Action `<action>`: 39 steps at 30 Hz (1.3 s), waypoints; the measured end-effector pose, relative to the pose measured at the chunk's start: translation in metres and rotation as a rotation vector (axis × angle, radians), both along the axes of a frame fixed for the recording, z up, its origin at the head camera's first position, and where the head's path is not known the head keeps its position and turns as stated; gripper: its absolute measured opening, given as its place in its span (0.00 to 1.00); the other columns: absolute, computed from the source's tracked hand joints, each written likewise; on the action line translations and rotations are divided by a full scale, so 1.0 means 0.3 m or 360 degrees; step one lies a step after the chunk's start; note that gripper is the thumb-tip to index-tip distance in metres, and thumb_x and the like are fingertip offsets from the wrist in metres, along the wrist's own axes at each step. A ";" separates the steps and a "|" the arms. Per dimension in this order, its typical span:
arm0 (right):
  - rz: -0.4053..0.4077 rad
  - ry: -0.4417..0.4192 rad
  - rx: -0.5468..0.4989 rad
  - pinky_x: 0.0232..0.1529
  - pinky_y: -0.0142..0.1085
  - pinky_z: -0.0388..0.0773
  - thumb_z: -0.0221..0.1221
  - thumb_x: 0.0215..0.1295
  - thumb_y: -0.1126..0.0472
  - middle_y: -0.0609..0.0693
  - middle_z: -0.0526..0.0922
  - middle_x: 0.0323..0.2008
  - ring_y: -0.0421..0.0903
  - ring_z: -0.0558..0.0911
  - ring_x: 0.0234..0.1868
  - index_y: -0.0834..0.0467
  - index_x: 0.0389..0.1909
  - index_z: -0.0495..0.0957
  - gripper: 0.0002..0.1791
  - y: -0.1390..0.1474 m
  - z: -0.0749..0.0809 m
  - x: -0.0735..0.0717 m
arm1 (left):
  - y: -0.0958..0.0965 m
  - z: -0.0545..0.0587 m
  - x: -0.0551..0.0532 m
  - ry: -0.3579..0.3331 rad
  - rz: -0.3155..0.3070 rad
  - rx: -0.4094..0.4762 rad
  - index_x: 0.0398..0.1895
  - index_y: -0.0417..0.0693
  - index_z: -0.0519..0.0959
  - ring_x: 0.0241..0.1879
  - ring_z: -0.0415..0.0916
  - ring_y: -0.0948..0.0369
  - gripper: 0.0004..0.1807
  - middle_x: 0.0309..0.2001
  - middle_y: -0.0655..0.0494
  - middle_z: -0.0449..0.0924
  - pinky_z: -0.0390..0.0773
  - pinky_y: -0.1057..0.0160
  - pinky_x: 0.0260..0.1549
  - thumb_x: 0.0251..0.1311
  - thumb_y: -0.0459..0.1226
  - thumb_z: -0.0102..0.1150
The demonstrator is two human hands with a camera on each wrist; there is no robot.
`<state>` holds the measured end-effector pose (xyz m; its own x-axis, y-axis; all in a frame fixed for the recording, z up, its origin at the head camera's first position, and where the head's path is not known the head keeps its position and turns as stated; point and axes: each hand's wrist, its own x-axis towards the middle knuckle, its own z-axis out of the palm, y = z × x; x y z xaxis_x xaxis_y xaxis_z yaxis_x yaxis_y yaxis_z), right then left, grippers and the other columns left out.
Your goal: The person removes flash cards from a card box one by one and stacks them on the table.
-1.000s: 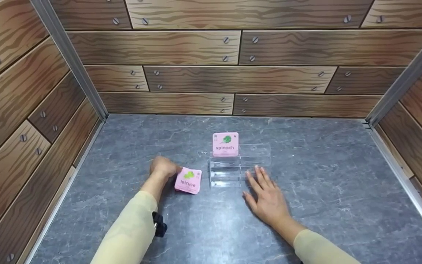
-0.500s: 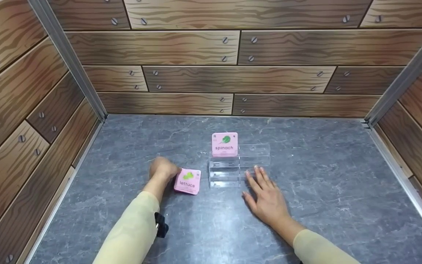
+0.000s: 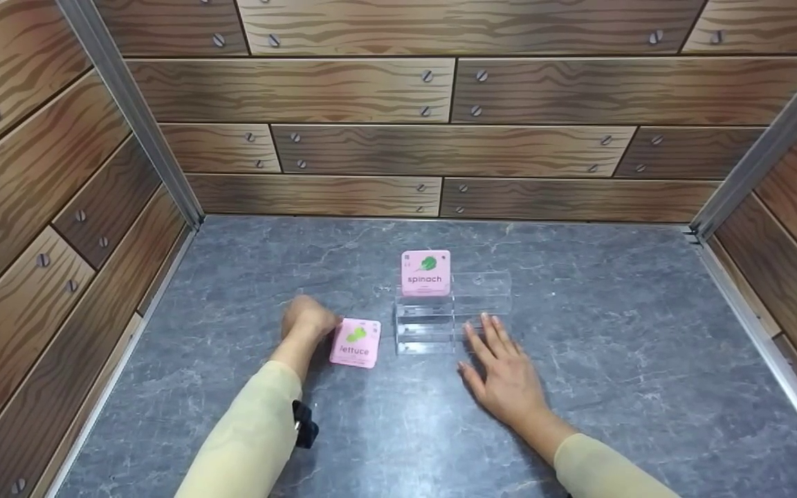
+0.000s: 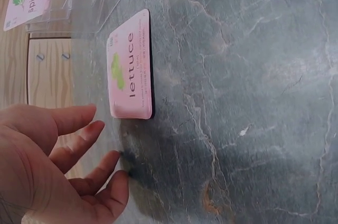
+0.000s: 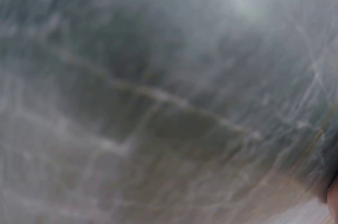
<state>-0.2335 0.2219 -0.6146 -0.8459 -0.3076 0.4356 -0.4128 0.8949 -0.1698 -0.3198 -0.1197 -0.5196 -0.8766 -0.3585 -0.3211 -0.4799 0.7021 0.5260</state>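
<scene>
A pink card with the word "lettuce" [image 3: 355, 342] lies face up on the table left of the clear plastic rack [image 3: 425, 339]. Its dark lower edge shows in the left wrist view. Beside its left end is my left hand [image 3: 307, 318], fingers loosely bent, with a small gap between fingertips and card in that wrist view. In the rack's back left slot stands a pink "spinach" card [image 3: 425, 273]. My right hand [image 3: 507, 379] lies with fingers outstretched, their tips at the rack's front right part. The right wrist view is blurred, with only a bit of skin [image 5: 332, 200] at its edge.
The grey marbled tabletop [image 3: 620, 346] is bounded by wood-print walls [image 3: 343, 149] at the back and both sides, with metal strips at the corners. A black wrist strap clip [image 3: 305, 424] sits on the left sleeve.
The lettuce card has turned slightly straighter beside my left hand, and less of the darker pink edge beneath it shows. My right hand, the rack and the spinach card stay put.
</scene>
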 end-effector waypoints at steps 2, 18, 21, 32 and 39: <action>0.0004 0.0007 -0.0002 0.68 0.64 0.70 0.63 0.73 0.45 0.63 0.63 0.79 0.63 0.63 0.79 0.54 0.79 0.68 0.38 0.000 0.001 -0.001 | -0.003 0.013 0.007 0.0026 0.0010 0.0032 0.50 0.28 0.83 0.51 0.81 0.44 0.28 0.52 0.34 0.85 0.81 0.49 0.57 0.57 0.44 0.77; -0.0020 -0.0033 -0.0007 0.69 0.63 0.69 0.63 0.74 0.45 0.62 0.62 0.80 0.61 0.61 0.80 0.54 0.79 0.68 0.37 0.003 0.005 -0.003 | 0.006 0.088 -0.041 0.0554 -0.0040 0.0759 0.67 0.34 0.77 0.64 0.77 0.44 0.31 0.64 0.37 0.80 0.76 0.48 0.63 0.70 0.46 0.70; -0.0014 -0.0019 -0.0007 0.69 0.63 0.69 0.63 0.73 0.45 0.63 0.63 0.79 0.62 0.62 0.80 0.55 0.79 0.69 0.37 0.002 0.003 -0.003 | 0.029 0.094 -0.054 0.0691 -0.0057 0.0927 0.68 0.32 0.76 0.63 0.79 0.45 0.32 0.62 0.36 0.80 0.78 0.50 0.61 0.69 0.44 0.70; -0.0009 0.0003 0.0011 0.69 0.62 0.69 0.62 0.73 0.45 0.63 0.63 0.79 0.63 0.62 0.79 0.55 0.78 0.69 0.37 0.000 0.000 -0.001 | 0.165 0.102 -0.090 0.0687 0.0017 0.1512 0.62 0.35 0.80 0.55 0.86 0.46 0.24 0.56 0.40 0.86 0.80 0.55 0.54 0.70 0.42 0.70; -0.0015 -0.0024 -0.0003 0.68 0.64 0.70 0.63 0.74 0.45 0.62 0.63 0.80 0.62 0.61 0.80 0.55 0.78 0.69 0.37 -0.001 0.000 -0.001 | 0.245 0.085 -0.108 0.0611 0.0051 0.1690 0.57 0.38 0.84 0.56 0.86 0.49 0.20 0.58 0.40 0.85 0.76 0.51 0.62 0.68 0.41 0.72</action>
<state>-0.2337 0.2216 -0.6147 -0.8552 -0.2989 0.4234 -0.4019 0.8983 -0.1776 -0.3523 -0.0461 -0.4941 -0.9781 -0.0887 -0.1882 -0.1678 -0.1983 0.9657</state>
